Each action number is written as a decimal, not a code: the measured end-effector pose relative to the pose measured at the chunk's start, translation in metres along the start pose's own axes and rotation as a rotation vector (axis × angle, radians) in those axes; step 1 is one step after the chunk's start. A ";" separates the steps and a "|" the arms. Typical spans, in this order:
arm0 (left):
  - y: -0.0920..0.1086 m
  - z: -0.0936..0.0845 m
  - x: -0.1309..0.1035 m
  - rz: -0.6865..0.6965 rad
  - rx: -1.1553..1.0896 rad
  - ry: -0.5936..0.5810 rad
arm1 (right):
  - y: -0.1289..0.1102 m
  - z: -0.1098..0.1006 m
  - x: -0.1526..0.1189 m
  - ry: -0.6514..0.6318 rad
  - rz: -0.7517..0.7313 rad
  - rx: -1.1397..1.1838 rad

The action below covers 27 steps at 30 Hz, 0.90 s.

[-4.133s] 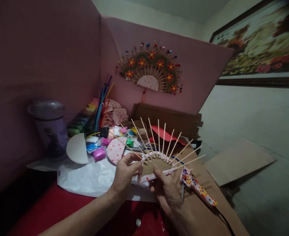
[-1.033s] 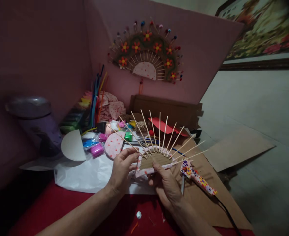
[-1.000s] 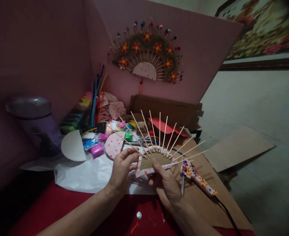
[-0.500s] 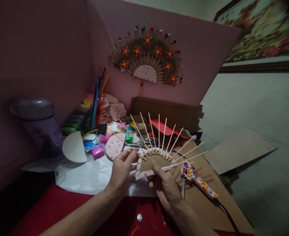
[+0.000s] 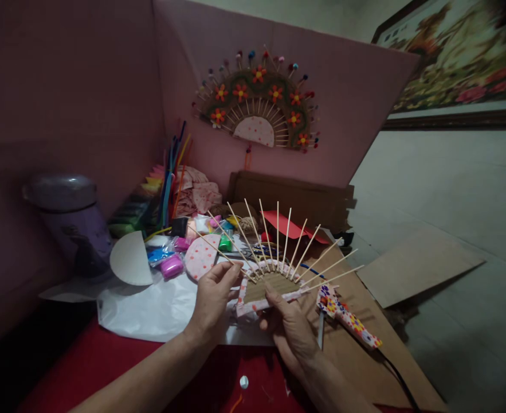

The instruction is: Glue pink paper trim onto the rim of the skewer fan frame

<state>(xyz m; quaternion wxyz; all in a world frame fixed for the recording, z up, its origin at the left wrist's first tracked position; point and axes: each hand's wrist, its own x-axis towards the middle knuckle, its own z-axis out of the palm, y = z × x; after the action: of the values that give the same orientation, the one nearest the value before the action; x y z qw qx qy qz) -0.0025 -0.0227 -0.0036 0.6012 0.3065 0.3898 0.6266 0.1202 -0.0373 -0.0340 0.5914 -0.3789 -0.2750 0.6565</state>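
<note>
My right hand grips a cardboard half-disc by its straight lower edge, thumb on top. Pink spotted cloth wraps the half-disc's rim. Thin wooden sticks fan out from its curved side. At the left end, my left hand is closed, thumb and fingertips pinching a wooden stick near its base. Behind the left hand lies a half-disc covered in spotted cloth. A glue gun in flowered wrapping rests right of my right hand.
A finished-looking fan with orange flowers hangs on the pink board. Bagged coloured clay, a white half-disc, pipe cleaners and a purple bottle stand or lie at left. Red paper and brown cardboard are behind.
The view has shifted very slightly. Both hands keep their hold, and the sticks and half-disc stay almost where they were.
</note>
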 end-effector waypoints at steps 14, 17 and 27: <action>-0.002 -0.004 0.003 0.003 0.015 -0.013 | -0.004 0.004 -0.002 -0.011 -0.041 0.017; -0.001 -0.003 0.002 0.000 0.024 -0.009 | -0.004 0.003 -0.002 -0.022 -0.035 0.004; -0.001 -0.006 0.001 0.027 0.066 -0.042 | -0.002 0.001 -0.001 -0.027 -0.045 0.037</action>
<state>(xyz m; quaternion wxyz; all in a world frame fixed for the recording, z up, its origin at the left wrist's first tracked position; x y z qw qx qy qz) -0.0070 -0.0220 -0.0071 0.5903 0.3447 0.3933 0.6148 0.1205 -0.0376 -0.0316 0.6094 -0.3526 -0.2791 0.6531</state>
